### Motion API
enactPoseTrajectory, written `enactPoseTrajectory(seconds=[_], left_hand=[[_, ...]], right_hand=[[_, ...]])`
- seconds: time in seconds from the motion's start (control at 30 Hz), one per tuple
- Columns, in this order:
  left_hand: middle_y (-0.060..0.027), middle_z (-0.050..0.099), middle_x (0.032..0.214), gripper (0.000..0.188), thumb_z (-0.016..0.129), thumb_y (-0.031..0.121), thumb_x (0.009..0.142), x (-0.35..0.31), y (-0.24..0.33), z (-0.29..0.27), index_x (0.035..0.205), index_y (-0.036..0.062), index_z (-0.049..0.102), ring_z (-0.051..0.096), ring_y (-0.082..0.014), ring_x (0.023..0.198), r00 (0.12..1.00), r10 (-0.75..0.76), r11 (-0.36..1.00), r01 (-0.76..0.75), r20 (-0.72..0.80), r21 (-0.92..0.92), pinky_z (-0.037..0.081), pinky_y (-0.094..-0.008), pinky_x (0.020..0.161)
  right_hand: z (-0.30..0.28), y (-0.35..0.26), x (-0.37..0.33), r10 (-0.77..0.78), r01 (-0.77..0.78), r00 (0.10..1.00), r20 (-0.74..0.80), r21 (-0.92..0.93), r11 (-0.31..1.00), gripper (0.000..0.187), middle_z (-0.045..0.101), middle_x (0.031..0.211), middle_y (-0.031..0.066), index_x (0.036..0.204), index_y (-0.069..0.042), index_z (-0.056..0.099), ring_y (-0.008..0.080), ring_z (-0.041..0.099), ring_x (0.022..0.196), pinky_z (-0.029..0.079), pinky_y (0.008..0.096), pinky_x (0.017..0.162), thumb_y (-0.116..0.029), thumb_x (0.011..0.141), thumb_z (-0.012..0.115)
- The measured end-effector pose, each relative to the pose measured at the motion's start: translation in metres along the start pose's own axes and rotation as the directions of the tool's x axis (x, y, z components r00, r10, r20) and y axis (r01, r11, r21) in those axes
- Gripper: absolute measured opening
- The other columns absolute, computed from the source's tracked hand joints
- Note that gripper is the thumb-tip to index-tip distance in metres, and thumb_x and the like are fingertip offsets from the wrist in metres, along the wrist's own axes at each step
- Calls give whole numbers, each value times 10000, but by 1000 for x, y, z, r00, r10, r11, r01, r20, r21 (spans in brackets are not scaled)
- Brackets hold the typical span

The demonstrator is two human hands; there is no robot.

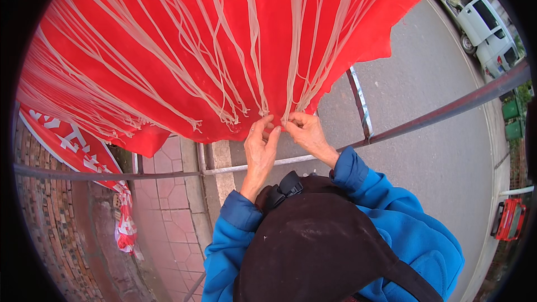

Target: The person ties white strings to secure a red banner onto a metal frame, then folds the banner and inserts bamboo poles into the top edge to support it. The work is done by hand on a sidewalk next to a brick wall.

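A large sheet of red cloth (226, 132) spreads in front of me. Many long, pale, thin strands (254, 39) lie across it in bundles, their clumped ends toward me. My right hand (309, 134) pinches the lower end of one bundle (289, 86) between thumb and fingertips at the cloth's near edge. Close beside it, my left hand (260, 151) is closed, thumb near the bent fingers, just below another bundle's clumped end (263, 113). What lies between the left fingertips is too small to make out.
A metal rail (168, 174) crosses below the cloth. A red and white banner (72, 144) hangs at left over pink paving (168, 190), near a brick wall (53, 218). Beyond the road (419, 162) stand a white van (475, 19), green bins (512, 120) and a red vehicle (509, 219).
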State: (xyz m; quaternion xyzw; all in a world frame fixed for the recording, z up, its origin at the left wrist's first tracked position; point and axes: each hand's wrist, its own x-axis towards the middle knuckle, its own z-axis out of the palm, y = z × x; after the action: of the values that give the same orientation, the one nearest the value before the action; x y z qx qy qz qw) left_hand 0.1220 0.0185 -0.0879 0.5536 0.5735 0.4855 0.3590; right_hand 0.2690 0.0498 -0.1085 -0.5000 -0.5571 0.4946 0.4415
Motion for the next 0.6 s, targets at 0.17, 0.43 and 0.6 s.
enactPoseTrajectory(seconds=[0.17, 0.43, 0.6], left_hand=[[-50, 601, 874, 152, 669, 47, 847, -5, -9, -4, 990, -3, 670, 584, -96, 714, 1000, 22, 988, -20, 10, -154, 471, -242, 643], [-54, 582, 933, 144, 688, 30, 819, -15, -4, -15, 959, 3, 666, 532, -84, 712, 980, 192, 980, -189, 53, -59, 435, -228, 612], [-61, 578, 944, 100, 692, 6, 808, -21, 0, -24, 898, 2, 648, 517, -96, 740, 974, 227, 974, -227, -19, -4, 427, -230, 616]], right_hand=[[12, -8, -24, -52, 56, 996, 69, -62, 997, 204, 512, 545, -5, 1005, 3, 680, 42, 437, 527, 369, 260, 479, -110, 847, 620], [24, 0, -32, -153, 152, 987, 52, 22, 988, 187, 533, 566, 33, 993, 6, 680, 58, 450, 535, 374, 281, 466, -121, 885, 595], [41, 0, -31, -234, 240, 969, 73, -86, 967, 176, 555, 599, 210, 813, 20, 639, 323, 599, 534, 426, 383, 480, -151, 848, 615]])
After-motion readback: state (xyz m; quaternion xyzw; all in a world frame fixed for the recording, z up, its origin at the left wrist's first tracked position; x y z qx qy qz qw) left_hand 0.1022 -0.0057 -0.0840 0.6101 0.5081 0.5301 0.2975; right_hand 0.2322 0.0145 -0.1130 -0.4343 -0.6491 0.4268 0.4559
